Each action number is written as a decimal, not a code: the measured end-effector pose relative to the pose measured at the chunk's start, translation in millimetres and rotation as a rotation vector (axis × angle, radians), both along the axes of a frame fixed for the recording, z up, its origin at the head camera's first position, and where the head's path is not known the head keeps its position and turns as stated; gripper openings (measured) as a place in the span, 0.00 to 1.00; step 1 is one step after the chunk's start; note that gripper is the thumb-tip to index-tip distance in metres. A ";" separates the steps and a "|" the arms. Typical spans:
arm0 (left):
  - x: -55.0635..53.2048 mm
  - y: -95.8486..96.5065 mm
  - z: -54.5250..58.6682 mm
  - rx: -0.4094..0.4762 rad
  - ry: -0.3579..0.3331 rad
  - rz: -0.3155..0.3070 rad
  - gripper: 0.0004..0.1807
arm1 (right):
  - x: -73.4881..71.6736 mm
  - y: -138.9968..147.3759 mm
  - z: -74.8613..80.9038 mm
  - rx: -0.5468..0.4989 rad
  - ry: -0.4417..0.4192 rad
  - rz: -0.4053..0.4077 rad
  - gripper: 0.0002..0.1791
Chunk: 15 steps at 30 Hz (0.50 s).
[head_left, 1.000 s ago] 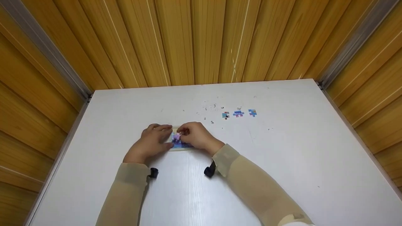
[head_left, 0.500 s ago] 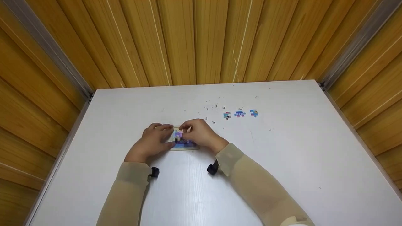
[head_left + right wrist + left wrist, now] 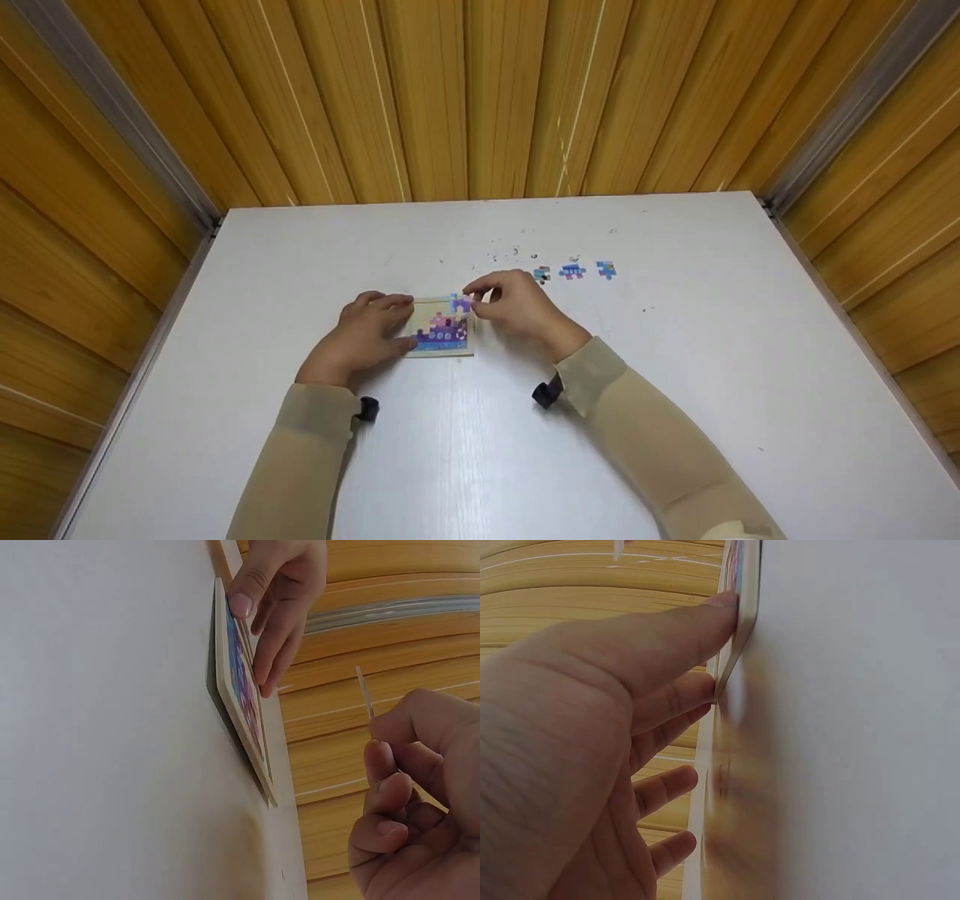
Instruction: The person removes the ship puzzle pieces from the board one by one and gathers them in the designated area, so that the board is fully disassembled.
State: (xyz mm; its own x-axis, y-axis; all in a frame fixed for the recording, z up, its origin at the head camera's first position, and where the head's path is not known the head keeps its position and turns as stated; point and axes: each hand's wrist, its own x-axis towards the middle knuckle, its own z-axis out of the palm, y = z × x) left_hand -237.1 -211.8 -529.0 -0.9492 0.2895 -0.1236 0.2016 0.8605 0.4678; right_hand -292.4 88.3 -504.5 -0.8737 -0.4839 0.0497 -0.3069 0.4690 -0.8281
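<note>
My right hand pinches a purple and light-blue jigsaw piece between thumb and fingertips, over the top right corner of a small puzzle tray. In the right wrist view, that piece shows as a thin edge, held apart from the tray. Joined pieces in pink, purple and blue fill the tray's lower part; its upper left shows bare board. Along the tray's left side lies my left hand, fingers fairly straight. Its thumb rests on the near rim, with fingertips at the far left corner.
Three loose jigsaw pieces lie beyond my right hand: one partly hidden, one in the middle and one at the right. Dark specks dot the white table. Wood-patterned walls stand around its back and sides.
My right hand has moved right and away from me with the pinched piece, from the tray's left part to its top right corner, uncovering the joined pieces. My left hand stays put.
</note>
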 end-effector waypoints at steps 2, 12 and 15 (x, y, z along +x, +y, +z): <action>0.4 0.2 0.2 0.003 0.000 0.000 0.40 | -0.8 9.3 1.3 0.007 0.015 -0.012 0.15; 1.8 -1.2 0.7 0.007 -0.005 0.004 0.39 | -3.0 39.2 2.5 0.001 0.024 -0.057 0.15; 1.5 -0.8 0.5 0.009 -0.007 0.005 0.39 | -3.2 45.7 1.6 -0.002 0.036 -0.067 0.14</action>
State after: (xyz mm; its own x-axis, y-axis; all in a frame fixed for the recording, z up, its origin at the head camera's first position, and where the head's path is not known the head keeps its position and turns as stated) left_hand -235.7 -212.5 -528.5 -0.9497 0.2860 -0.1275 0.1941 0.8572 0.4770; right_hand -295.6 134.0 -502.9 -0.9016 -0.4246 0.0828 -0.3048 0.4877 -0.8181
